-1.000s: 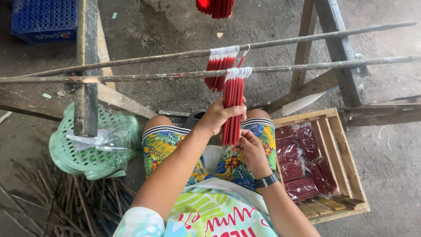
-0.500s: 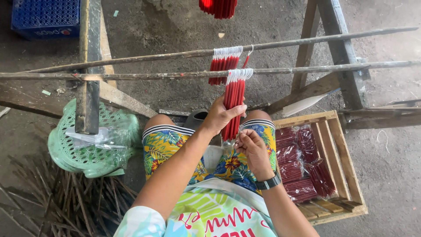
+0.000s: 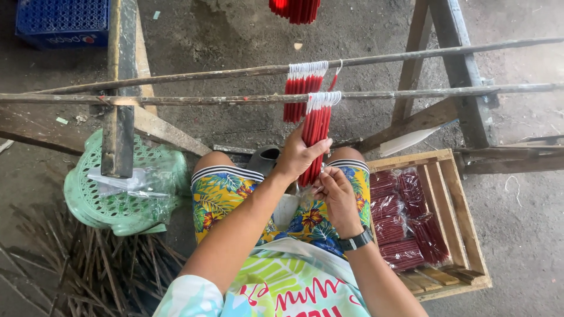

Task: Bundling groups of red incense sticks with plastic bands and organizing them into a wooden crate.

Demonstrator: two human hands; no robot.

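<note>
A bundle of thin red candles (image 3: 317, 126) hangs by white wicks from the nearer wooden rod (image 3: 176, 100). My left hand (image 3: 298, 155) is closed around the bundle's lower half. My right hand (image 3: 336, 191), with a dark wristwatch, pinches a clear plastic bag (image 3: 306, 194) at the bundle's bottom tips. A second red candle bundle (image 3: 298, 97) hangs from the farther rod (image 3: 411, 56) just behind.
A wooden crate (image 3: 455, 205) at my right holds bagged red candles (image 3: 405, 220). A green plastic stool (image 3: 126, 202) with clear bags (image 3: 132, 182) on it stands at my left. Thin sticks (image 3: 88, 276) lie on the ground; a blue crate (image 3: 61, 20) sits far left.
The view has shifted slightly. My left hand keeps its grip on the bundle while my right hand works at its lower end with the clear bag.
</note>
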